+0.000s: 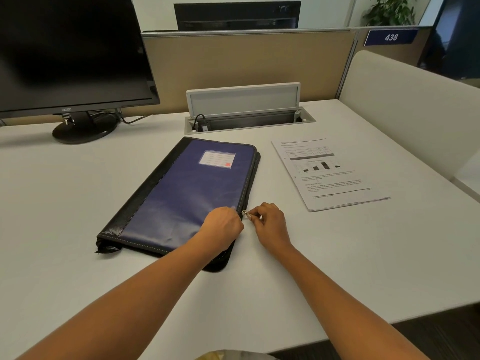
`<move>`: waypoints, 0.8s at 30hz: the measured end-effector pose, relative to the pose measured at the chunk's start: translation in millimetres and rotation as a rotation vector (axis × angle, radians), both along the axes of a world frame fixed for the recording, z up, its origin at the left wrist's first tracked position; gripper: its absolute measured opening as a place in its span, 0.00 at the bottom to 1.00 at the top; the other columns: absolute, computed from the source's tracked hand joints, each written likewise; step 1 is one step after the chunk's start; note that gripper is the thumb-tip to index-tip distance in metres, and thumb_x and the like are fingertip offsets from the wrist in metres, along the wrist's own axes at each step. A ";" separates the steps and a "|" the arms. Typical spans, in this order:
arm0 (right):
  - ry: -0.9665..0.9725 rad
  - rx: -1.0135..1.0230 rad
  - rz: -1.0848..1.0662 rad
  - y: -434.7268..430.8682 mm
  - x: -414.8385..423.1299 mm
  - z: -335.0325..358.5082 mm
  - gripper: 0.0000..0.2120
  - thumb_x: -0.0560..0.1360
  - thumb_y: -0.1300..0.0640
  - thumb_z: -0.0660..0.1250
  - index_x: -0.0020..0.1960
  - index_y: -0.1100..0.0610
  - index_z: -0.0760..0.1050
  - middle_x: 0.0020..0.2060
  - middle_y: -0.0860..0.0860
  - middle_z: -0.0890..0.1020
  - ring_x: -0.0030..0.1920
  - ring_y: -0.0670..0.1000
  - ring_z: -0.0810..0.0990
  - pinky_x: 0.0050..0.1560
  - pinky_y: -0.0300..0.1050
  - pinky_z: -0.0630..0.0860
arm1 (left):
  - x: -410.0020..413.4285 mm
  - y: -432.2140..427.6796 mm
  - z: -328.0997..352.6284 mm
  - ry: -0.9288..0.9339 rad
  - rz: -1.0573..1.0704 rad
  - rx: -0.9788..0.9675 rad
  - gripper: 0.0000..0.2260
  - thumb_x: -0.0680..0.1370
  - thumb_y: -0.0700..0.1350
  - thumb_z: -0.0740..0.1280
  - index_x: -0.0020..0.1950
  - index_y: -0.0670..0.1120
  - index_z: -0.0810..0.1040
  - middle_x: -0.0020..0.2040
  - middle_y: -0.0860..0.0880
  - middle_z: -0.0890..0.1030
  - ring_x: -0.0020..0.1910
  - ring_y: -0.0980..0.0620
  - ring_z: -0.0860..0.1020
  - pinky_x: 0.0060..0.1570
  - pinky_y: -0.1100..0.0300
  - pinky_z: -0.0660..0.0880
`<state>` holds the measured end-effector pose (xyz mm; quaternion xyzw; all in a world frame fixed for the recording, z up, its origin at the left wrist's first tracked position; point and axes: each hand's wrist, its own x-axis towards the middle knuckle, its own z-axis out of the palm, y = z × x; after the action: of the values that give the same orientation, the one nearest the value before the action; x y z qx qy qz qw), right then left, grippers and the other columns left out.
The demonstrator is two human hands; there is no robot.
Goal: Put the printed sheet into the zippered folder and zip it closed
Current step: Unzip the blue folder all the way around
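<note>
Sheet is seen outside the folder, at its three o'clock. Zip pull is pinched in the right grip; left grip cannot be judged. Teeth could be jammed by skewed tugging.

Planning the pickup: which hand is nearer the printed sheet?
Right. The right hand pinches the zipper pull, left of the printed sheet; the left hand holds the folder, farther away.
</note>
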<state>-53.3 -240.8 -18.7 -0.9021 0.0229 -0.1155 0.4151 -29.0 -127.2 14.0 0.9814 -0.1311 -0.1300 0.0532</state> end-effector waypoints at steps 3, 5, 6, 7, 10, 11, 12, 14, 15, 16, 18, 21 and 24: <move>-0.004 0.013 0.010 0.3 -1.2 -0.4 0.07 0.74 0.62 0.66 0.45 0.64 0.81 0.41 0.59 0.81 0.42 0.47 0.68 0.35 0.33 0.61 | 0.4 2.0 -2.0 -0.005 0.010 0.002 0.19 0.81 0.42 0.51 0.70 0.38 0.63 0.54 0.41 0.79 0.51 0.44 0.77 0.48 0.56 0.72; -0.005 0.009 0.020 0.7 -1.4 -1.5 0.06 0.74 0.62 0.66 0.45 0.63 0.81 0.41 0.59 0.81 0.42 0.47 0.68 0.35 0.32 0.61 | 1.2 2.9 -3.4 -0.004 0.012 0.008 0.19 0.81 0.42 0.52 0.71 0.39 0.63 0.53 0.41 0.78 0.51 0.44 0.77 0.47 0.56 0.72; -0.005 0.005 0.023 0.9 -1.2 -1.9 0.06 0.74 0.62 0.66 0.45 0.63 0.81 0.41 0.59 0.81 0.42 0.47 0.69 0.36 0.33 0.61 | 1.8 3.0 -3.7 -0.003 0.010 0.019 0.19 0.81 0.43 0.52 0.70 0.39 0.63 0.54 0.41 0.78 0.51 0.45 0.77 0.48 0.56 0.72; -0.005 0.005 0.022 0.9 -1.0 -2.0 0.06 0.74 0.62 0.66 0.45 0.63 0.81 0.41 0.59 0.81 0.42 0.47 0.69 0.38 0.34 0.61 | 2.1 3.4 -3.6 -0.002 0.007 0.032 0.18 0.81 0.43 0.52 0.70 0.39 0.64 0.54 0.41 0.78 0.52 0.45 0.77 0.48 0.56 0.71; -0.002 0.022 0.009 0.5 -0.9 -1.4 0.07 0.74 0.61 0.66 0.46 0.62 0.81 0.41 0.58 0.81 0.42 0.47 0.70 0.41 0.36 0.63 | 1.9 5.4 -0.9 -0.020 -0.014 0.059 0.14 0.80 0.44 0.53 0.62 0.40 0.71 0.49 0.43 0.78 0.45 0.46 0.76 0.43 0.57 0.69; 0.002 0.026 0.003 0.5 -1.1 -1.1 0.07 0.74 0.60 0.66 0.46 0.62 0.81 0.41 0.58 0.81 0.42 0.48 0.70 0.42 0.36 0.63 | 0.8 6.5 0.1 -0.035 -0.023 0.070 0.14 0.80 0.45 0.54 0.58 0.40 0.73 0.46 0.44 0.77 0.42 0.47 0.74 0.40 0.57 0.68; 0.008 0.030 -0.005 0.8 -1.4 -1.1 0.07 0.74 0.60 0.66 0.47 0.62 0.81 0.42 0.58 0.81 0.42 0.50 0.72 0.42 0.36 0.63 | -0.8 7.6 1.2 -0.053 -0.032 0.090 0.14 0.80 0.47 0.54 0.55 0.41 0.74 0.42 0.45 0.74 0.39 0.48 0.72 0.38 0.58 0.67; 0.022 0.038 -0.027 1.6 -1.3 -1.2 0.08 0.75 0.59 0.66 0.49 0.61 0.81 0.44 0.58 0.82 0.46 0.53 0.75 0.43 0.37 0.65 | -4.9 9.8 2.5 -0.108 -0.052 0.171 0.16 0.80 0.51 0.54 0.53 0.42 0.75 0.40 0.47 0.72 0.37 0.50 0.71 0.35 0.59 0.66; 0.028 0.038 -0.040 2.1 -1.5 -1.2 0.08 0.75 0.58 0.65 0.50 0.61 0.81 0.45 0.57 0.82 0.47 0.53 0.76 0.44 0.36 0.66 | -7.2 11.0 2.7 -0.138 -0.058 0.217 0.17 0.79 0.55 0.54 0.53 0.43 0.75 0.39 0.48 0.72 0.36 0.51 0.71 0.34 0.59 0.66; 0.032 0.037 -0.056 2.6 -1.3 -1.0 0.09 0.75 0.58 0.65 0.50 0.60 0.81 0.46 0.57 0.82 0.47 0.53 0.76 0.44 0.36 0.66 | -9.0 12.4 2.4 -0.167 -0.057 0.249 0.19 0.78 0.58 0.55 0.53 0.44 0.74 0.39 0.49 0.72 0.36 0.51 0.71 0.34 0.59 0.66; 0.030 0.035 -0.086 3.8 -1.1 -0.5 0.09 0.75 0.57 0.65 0.51 0.59 0.80 0.47 0.56 0.82 0.48 0.52 0.77 0.44 0.35 0.66 | -11.0 16.6 0.7 -0.225 -0.041 0.265 0.22 0.76 0.62 0.56 0.54 0.45 0.73 0.42 0.48 0.70 0.39 0.51 0.70 0.37 0.58 0.66; 0.027 0.028 -0.104 6.6 0.0 -0.2 0.09 0.75 0.56 0.66 0.51 0.58 0.80 0.48 0.55 0.82 0.48 0.51 0.77 0.43 0.35 0.67 | -9.7 24.8 -3.5 -0.275 0.012 0.211 0.28 0.72 0.66 0.58 0.60 0.44 0.68 0.53 0.45 0.71 0.50 0.47 0.71 0.46 0.54 0.72; 0.045 0.008 -0.131 9.6 2.0 -0.5 0.10 0.75 0.56 0.66 0.52 0.58 0.80 0.49 0.54 0.82 0.49 0.51 0.78 0.44 0.35 0.68 | -6.6 27.1 -7.3 -0.149 0.079 0.186 0.36 0.72 0.66 0.58 0.70 0.43 0.59 0.71 0.38 0.63 0.67 0.32 0.66 0.58 0.43 0.72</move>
<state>-51.3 -231.2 -19.2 -0.8995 0.0918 -0.1218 0.4094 -35.6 -100.1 6.7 0.9934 -0.0835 -0.0660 -0.0430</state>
